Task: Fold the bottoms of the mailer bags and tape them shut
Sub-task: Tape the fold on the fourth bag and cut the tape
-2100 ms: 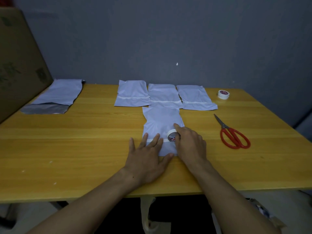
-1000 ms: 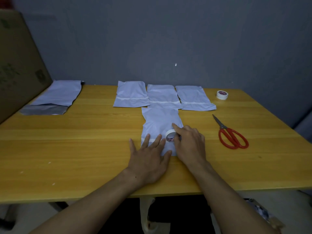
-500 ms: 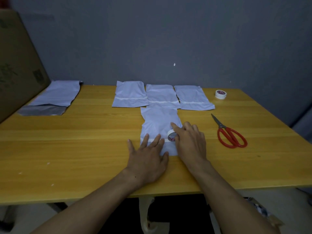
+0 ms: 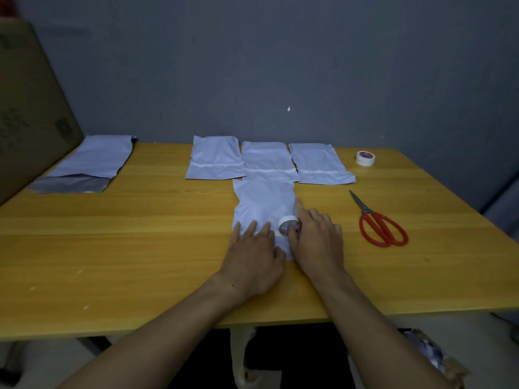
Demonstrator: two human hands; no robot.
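A pale mailer bag (image 4: 262, 202) lies lengthwise in the middle of the wooden table (image 4: 140, 248), its near end folded over. My left hand (image 4: 254, 255) rests flat on that fold with fingers spread. My right hand (image 4: 316, 241) holds a small white tape roll (image 4: 289, 225) upright on the bag's right side, the index finger stretched along the bag's edge. Behind it lie three bags in a row, left (image 4: 214, 161), middle (image 4: 268, 161) and right (image 4: 320, 164), each with a white tape strip across it.
Red-handled scissors (image 4: 379, 223) lie right of my hands. A second tape roll (image 4: 365, 158) sits at the back right. A stack of mailer bags (image 4: 90, 164) lies at the back left beside a leaning cardboard box (image 4: 31, 108). A grey wall stands behind.
My right hand with the tape roll has edged slightly right along the fold. My left hand stays pressed on the bag.
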